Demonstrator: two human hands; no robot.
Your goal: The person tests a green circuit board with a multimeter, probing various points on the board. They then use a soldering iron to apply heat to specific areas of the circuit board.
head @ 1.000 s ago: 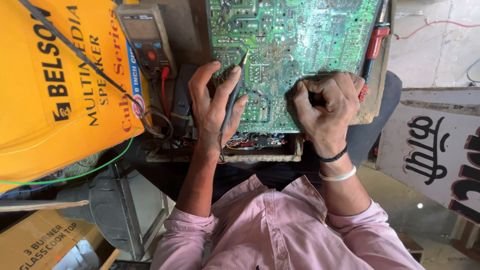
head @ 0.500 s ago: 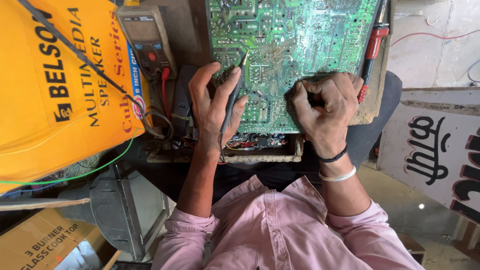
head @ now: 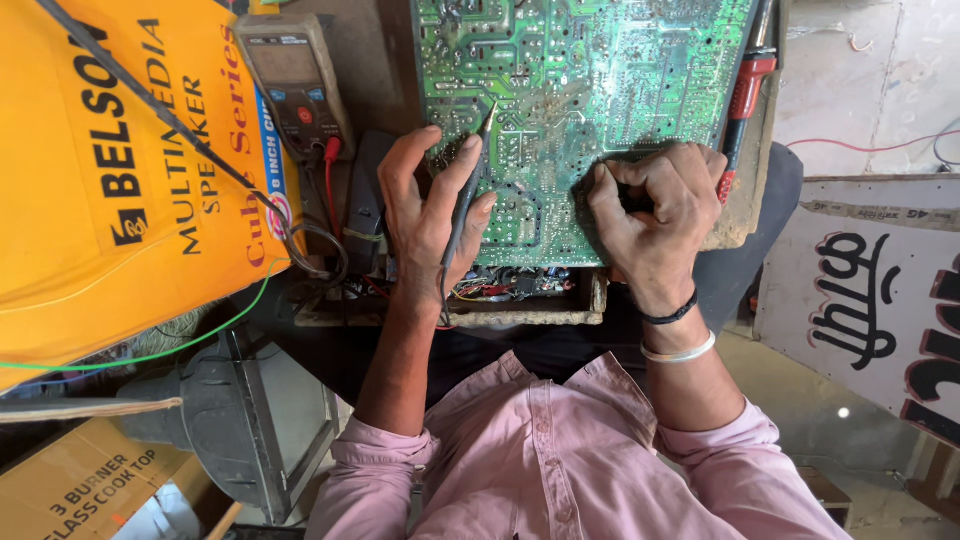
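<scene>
Cluttered repair desk, green circuit board solder-side up as landmark. Left hand at board's lower-left edge, fingers grasping thin dark probe, tip on solder traces. Right hand on board's lower-right part, fingers clenched, contents hidden. Multimeter left of board, beside yellow box. Red-handled tool along board's right edge.

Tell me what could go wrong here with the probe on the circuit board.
The probe tip sits among close solder points on the circuit board; a slip from the left hand might bridge two. The right hand presses bare fingers on the solder side. Loose wires by the multimeter could snag.
</scene>
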